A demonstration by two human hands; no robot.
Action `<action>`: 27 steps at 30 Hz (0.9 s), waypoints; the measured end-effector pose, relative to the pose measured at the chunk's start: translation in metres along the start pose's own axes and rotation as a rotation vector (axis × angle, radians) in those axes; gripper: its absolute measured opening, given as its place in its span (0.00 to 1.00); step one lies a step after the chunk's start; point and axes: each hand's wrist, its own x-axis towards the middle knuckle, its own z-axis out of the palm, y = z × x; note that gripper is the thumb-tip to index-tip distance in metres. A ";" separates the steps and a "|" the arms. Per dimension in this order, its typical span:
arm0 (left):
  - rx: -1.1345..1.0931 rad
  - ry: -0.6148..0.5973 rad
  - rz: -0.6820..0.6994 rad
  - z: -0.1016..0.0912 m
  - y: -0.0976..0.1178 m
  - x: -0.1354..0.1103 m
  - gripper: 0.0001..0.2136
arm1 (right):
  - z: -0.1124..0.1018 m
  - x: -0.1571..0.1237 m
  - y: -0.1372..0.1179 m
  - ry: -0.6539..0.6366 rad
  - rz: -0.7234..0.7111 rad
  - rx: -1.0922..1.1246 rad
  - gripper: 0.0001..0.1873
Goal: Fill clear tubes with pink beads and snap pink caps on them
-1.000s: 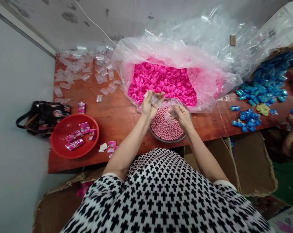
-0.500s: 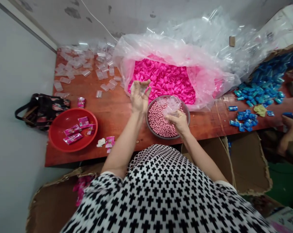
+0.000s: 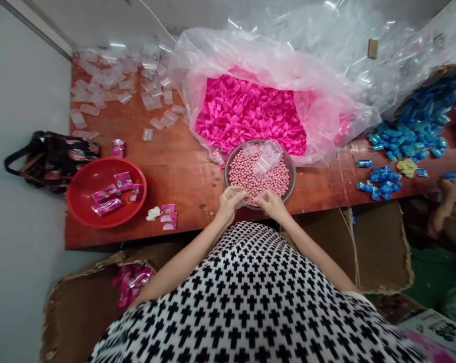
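Observation:
A grey bowl (image 3: pixel 292 177) of small pink beads (image 3: pixel 240 171) stands in front of me at the table's near edge. Clear plastic cases (image 3: pixel 268 157) lie on top of the beads. My left hand (image 3: pixel 230 202) is at the bowl's front left rim, fingers curled together; a see-through piece may be in them, but I cannot make it out. Beside it, over the front of the beads, my right hand (image 3: pixel 273 205) has thumb and fingertips pinched. What they hold, if anything, is too small to name. Behind the bowl, a clear bag (image 3: pixel 197 48) lies open, full of bright pink plastic pieces (image 3: pixel 250 111).
On the left are a red basin (image 3: pixel 76 201) with pink packets, a black bag (image 3: pixel 61 161) and scattered clear cases (image 3: pixel 99 80). Blue wrapped pieces (image 3: pixel 412 141) lie at right, near another person's hands (image 3: pixel 452 186). Cardboard boxes (image 3: pixel 382 247) stand below the table edge.
My left hand has come down from near the pink pieces to the bowl's front rim. The right hand has let go of the clear cases, now on the beads, and moved nearer me.

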 end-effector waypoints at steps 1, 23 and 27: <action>-0.017 0.029 -0.001 -0.002 -0.002 0.001 0.20 | 0.001 0.001 0.004 -0.009 -0.002 0.069 0.22; -0.001 -0.019 0.197 -0.010 -0.011 -0.004 0.21 | -0.005 0.027 0.004 0.115 -0.070 -0.061 0.23; 0.314 0.019 0.391 -0.024 -0.007 -0.001 0.29 | -0.018 0.054 0.010 0.406 -0.103 -0.528 0.23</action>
